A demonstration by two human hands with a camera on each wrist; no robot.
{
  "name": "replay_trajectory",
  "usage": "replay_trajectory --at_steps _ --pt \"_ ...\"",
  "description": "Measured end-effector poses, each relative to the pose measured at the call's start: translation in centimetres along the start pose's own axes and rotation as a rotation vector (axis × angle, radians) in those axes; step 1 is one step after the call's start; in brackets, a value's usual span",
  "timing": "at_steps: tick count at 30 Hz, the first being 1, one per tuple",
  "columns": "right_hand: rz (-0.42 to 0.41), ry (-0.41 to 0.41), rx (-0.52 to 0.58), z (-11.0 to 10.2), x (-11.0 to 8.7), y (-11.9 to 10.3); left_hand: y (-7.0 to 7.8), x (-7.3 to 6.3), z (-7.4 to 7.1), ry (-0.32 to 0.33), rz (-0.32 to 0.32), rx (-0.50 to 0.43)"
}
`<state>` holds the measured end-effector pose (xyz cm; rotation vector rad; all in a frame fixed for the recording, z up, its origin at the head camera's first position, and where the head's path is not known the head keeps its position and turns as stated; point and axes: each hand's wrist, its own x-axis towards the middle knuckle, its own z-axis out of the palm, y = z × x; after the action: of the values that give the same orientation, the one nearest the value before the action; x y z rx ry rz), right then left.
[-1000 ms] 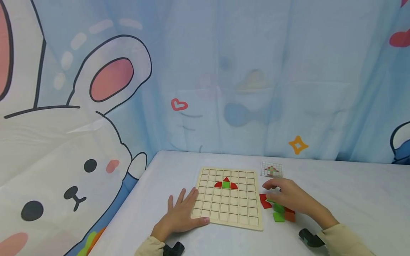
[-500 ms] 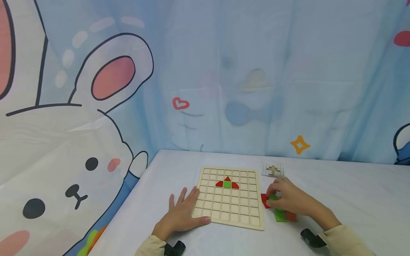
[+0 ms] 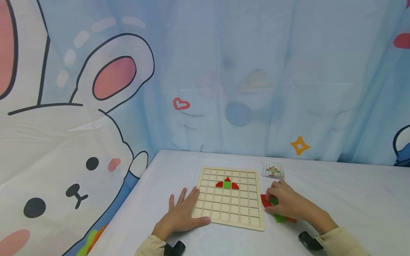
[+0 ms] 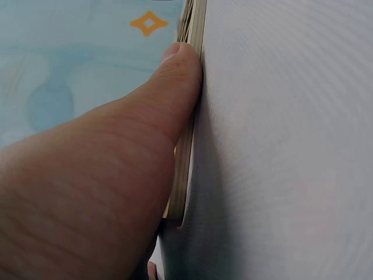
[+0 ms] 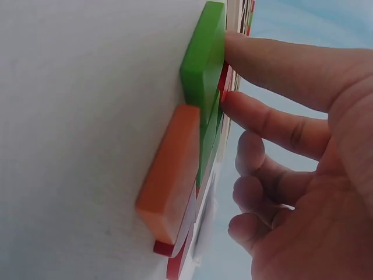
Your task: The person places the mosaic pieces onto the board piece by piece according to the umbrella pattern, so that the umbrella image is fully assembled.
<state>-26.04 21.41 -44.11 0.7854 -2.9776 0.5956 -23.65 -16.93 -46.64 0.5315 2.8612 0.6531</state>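
My left hand (image 3: pixel 180 215) lies with fingers spread at the left side of a wooden grid board (image 3: pixel 230 209). Its thumb (image 4: pixel 175 76) presses along the front edge. On the board, a red triangle (image 3: pixel 227 179) sits above a green square (image 3: pixel 227 185), with a red rounded piece (image 3: pixel 219 184) and another (image 3: pixel 235 186) beside it. Right of the board, my right hand (image 3: pixel 288 201) bends over loose tiles. Thumb and forefinger reach around a red tile (image 5: pixel 225 79); I cannot tell whether they grip it. Green tiles (image 5: pixel 204 52) and an orange tile (image 5: pixel 172 172) lie close by.
Behind the right hand, a small pattern card (image 3: pixel 273 169) shows a red and green figure on a grid. A white cloth covers the table (image 3: pixel 362 199). A blue printed curtain (image 3: pixel 250 53) hangs along its far edge.
My right hand has lowered onto the loose tiles, its thumb and forefinger shifting among the red and green ones. The left hand and the board pieces stay as they were.
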Motion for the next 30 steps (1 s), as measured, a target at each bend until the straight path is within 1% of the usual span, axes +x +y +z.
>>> replay_trajectory --at_steps 5,10,15,19,24,30 --pt "-0.004 0.000 0.029 0.00 -0.07 0.00 -0.11 0.05 0.09 0.002 0.003 -0.001" --pt "0.033 -0.020 0.102 -0.11 0.12 0.01 -0.10 0.06 0.11 0.005 0.001 0.003" --pt "0.036 -0.050 0.191 -0.36 0.30 -0.02 -0.04 0.05 0.12 0.001 -0.002 0.009" --pt "0.038 -0.054 0.209 -0.38 0.39 -0.12 -0.07 -0.07 0.10 -0.007 -0.007 0.009" --pt "-0.018 -0.025 0.205 -0.31 0.49 -0.13 -0.15 -0.07 0.04 -0.018 -0.010 0.010" --pt "-0.092 0.032 0.207 -0.14 0.86 -0.64 -0.27 0.16 0.15 -0.009 -0.006 0.025"
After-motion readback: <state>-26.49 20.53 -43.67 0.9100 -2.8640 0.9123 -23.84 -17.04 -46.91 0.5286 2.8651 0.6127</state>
